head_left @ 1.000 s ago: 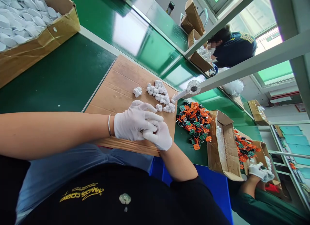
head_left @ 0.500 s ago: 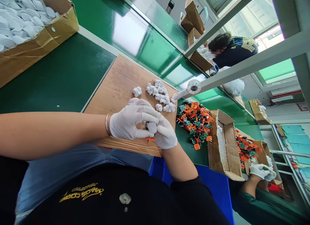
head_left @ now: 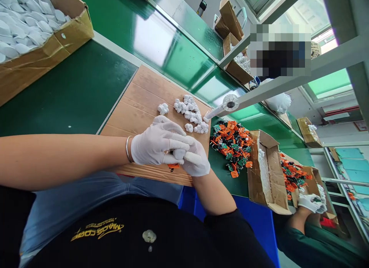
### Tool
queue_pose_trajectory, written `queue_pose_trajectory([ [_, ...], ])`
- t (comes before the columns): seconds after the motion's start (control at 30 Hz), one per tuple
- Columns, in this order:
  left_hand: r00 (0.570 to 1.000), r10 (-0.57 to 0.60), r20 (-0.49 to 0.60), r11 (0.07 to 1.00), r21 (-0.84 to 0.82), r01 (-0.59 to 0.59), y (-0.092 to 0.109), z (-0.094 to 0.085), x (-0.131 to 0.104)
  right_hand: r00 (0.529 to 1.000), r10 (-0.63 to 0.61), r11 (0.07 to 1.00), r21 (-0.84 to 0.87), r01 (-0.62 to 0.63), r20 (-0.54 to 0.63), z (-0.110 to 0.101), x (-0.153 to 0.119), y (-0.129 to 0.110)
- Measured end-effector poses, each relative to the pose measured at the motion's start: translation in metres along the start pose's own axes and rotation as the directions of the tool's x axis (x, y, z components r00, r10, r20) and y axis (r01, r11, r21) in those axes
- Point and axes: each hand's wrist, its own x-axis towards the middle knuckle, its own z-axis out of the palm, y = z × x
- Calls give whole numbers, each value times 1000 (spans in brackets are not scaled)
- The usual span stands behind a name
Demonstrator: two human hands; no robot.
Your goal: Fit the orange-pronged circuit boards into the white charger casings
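My left hand [head_left: 157,142] and my right hand [head_left: 196,157], both in white gloves, meet over the lower right of a cardboard sheet [head_left: 129,118]. Between them they grip a small rounded white part [head_left: 179,154], with something dark at its left side. Fingers cover most of it. Just below the fingers an orange piece [head_left: 173,166] shows. Beyond my hands lie a cluster of white pieces [head_left: 188,108] and a single white clump [head_left: 163,109].
An orange, green and black pile [head_left: 233,145] lies right of the cardboard, beside an open box [head_left: 266,175]. A box of white parts [head_left: 46,49] stands at upper left. A small fan [head_left: 231,102] is near the frame post. Other people work at right.
My fingers have closed further over the white part, which has shifted slightly left. The orange piece below shows more to the left. The person behind the post has moved.
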Motion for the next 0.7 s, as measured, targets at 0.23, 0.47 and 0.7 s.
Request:
queue_pose_trajectory([
  [0.23, 932, 339, -129, 935, 154, -319, -1, -9, -3, 990, -10, 964, 262, 47, -141, -5, 2, 1],
  [0.47, 928, -35, -370, 998, -62, 12, -23, -13, 10, 838, -134, 990, -34, 137, -529, -41, 27, 15],
  [0.7, 784, -493, -377, 868, -143, 476, -61, -43, 62, 844, -323, 769, -638, -29, -428, -57, 40, 25],
])
